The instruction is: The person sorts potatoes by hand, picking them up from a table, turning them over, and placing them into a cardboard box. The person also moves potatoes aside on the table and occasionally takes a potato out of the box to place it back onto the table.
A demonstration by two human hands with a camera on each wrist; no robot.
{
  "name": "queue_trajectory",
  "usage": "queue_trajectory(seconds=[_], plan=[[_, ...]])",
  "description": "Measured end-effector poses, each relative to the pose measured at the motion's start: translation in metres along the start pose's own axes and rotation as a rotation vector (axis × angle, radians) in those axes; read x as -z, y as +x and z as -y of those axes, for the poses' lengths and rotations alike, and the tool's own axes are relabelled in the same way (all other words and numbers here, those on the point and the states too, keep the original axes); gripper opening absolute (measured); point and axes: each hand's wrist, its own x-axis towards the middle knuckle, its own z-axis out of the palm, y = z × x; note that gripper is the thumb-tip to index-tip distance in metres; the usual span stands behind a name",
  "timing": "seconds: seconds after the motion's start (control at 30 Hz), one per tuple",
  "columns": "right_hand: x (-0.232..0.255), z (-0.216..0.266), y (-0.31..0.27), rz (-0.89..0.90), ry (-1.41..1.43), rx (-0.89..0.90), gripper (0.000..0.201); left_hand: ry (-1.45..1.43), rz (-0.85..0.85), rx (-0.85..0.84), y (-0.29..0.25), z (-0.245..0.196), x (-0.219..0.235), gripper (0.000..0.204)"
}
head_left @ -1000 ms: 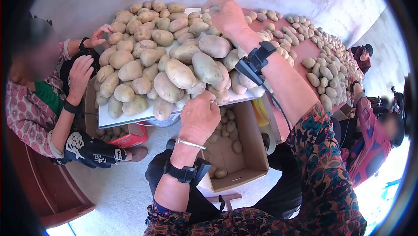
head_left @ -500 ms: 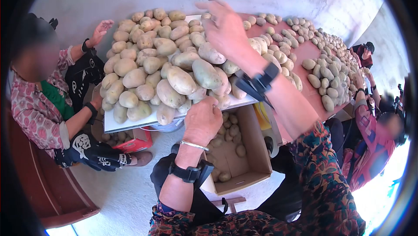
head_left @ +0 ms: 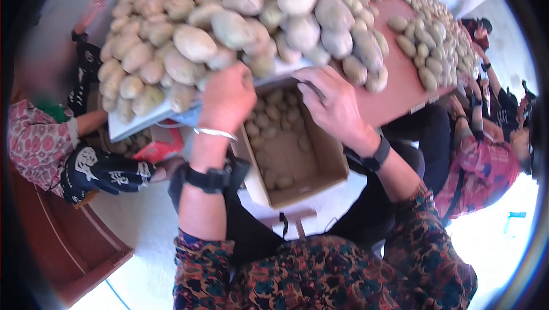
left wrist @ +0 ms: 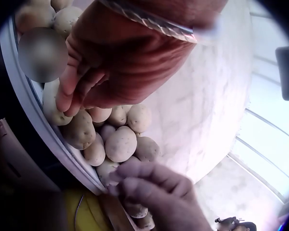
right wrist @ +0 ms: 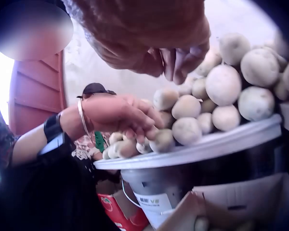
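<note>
In the head view my left hand (head_left: 227,95) is at the front edge of a white board (head_left: 127,128) heaped with large potatoes (head_left: 194,44). Its fingers bend loosely; in the left wrist view the fingertips overlap a pale potato (left wrist: 52,103) at the rim. My right hand (head_left: 333,104) hovers to the right, above the back of a cardboard box (head_left: 337,164), fingers bent and pointing toward the heap. No potato shows in it in the left wrist view, where this right hand (left wrist: 159,192) has loosely curled fingers.
Smaller potatoes lie in the cardboard box below. More potatoes (head_left: 426,47) spread over a reddish table (head_left: 394,98) on the right. Under the board stand a bucket (right wrist: 156,202) and a red carton (right wrist: 118,207). One person (head_left: 43,144) sits at left, others at right.
My right hand has come down from above the heap toward me, beside my left hand. The left hand stays near the board's edge. The head view has tilted downward.
</note>
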Motion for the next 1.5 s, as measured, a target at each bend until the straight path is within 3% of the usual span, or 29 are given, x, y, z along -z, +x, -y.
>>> queue_trajectory(seconds=[0.07, 0.13, 0.17, 0.23, 0.37, 0.43, 0.67, 0.73, 0.87, 0.93, 1.03, 1.07, 1.13, 1.27, 1.33, 1.4, 1.47, 1.5], plan=[[-0.012, -0.02, -0.021, 0.46, -0.112, -0.285, 0.023, -0.007, 0.032, 0.016, 0.002, 0.003, 0.005, 0.018], [-0.031, -0.046, -0.042, 0.88, -0.219, -0.451, 0.032, 0.009, 0.07, 0.016, 0.003, 0.005, 0.008, 0.019], [-0.04, -0.058, -0.055, 0.888, -0.211, -0.465, 0.032, 0.007, 0.087, 0.02, 0.005, 0.009, 0.006, 0.019], [-0.061, -0.079, -0.082, 1.118, -0.258, -0.499, 0.038, -0.022, 0.096, 0.026, 0.007, 0.016, 0.004, 0.024], [-0.104, -0.113, -0.127, 1.171, -0.157, -0.626, 0.034, -0.065, 0.126, 0.032, 0.007, 0.018, 0.004, 0.025], [-0.128, -0.123, -0.143, 1.304, -0.103, -0.612, 0.033, -0.114, 0.137, 0.024, 0.007, 0.018, 0.005, 0.025], [-0.2, -0.143, -0.198, 1.316, 0.064, -0.726, 0.026, -0.169, 0.144, 0.022, 0.009, 0.019, 0.008, 0.027], [-0.239, -0.165, -0.234, 1.372, -0.084, -0.434, 0.023, -0.215, 0.125, 0.011, 0.008, 0.018, 0.011, 0.027], [-0.242, -0.132, -0.213, 1.423, -0.07, -0.583, 0.024, -0.236, 0.122, 0.035, 0.008, 0.015, 0.013, 0.027], [-0.252, -0.123, -0.216, 1.143, 0.04, -0.869, 0.032, -0.257, 0.094, -0.011, 0.009, 0.017, 0.013, 0.028], [-0.267, -0.114, -0.217, 1.034, 0.111, -0.957, 0.041, -0.473, 0.115, 0.068, 0.003, 0.01, 0.013, 0.028], [-0.272, -0.109, -0.219, 1.034, 0.113, -0.958, 0.041, -0.472, 0.117, 0.069, 0.003, 0.011, 0.012, 0.028], [-0.281, -0.098, -0.22, 0.778, 0.094, -1.055, 0.048, -0.251, 0.057, -0.031, 0.008, 0.013, 0.013, 0.026], [-0.283, -0.089, -0.214, 0.804, -0.061, -1.136, 0.054, -0.323, -0.007, -0.003, 0.008, 0.003, 0.012, 0.024], [-0.276, -0.088, -0.21, 0.921, 0.063, -1.35, 0.061, -0.389, 0.023, 0.051, 0.008, 0.001, 0.013, 0.022], [-0.31, -0.121, -0.26, 0.936, 0.112, -1.137, 0.061, -0.29, -0.032, -0.045, 0.009, 0.006, 0.006, 0.017], [-0.339, -0.131, -0.288, 0.69, 0.165, -1.049, 0.058, -0.227, -0.038, -0.026, 0.01, -0.004, 0.01, 0.012], [-0.324, -0.12, -0.268, 0.681, 0.22, -1.076, 0.059, -0.262, -0.035, -0.021, 0.01, -0.003, 0.007, 0.013]])
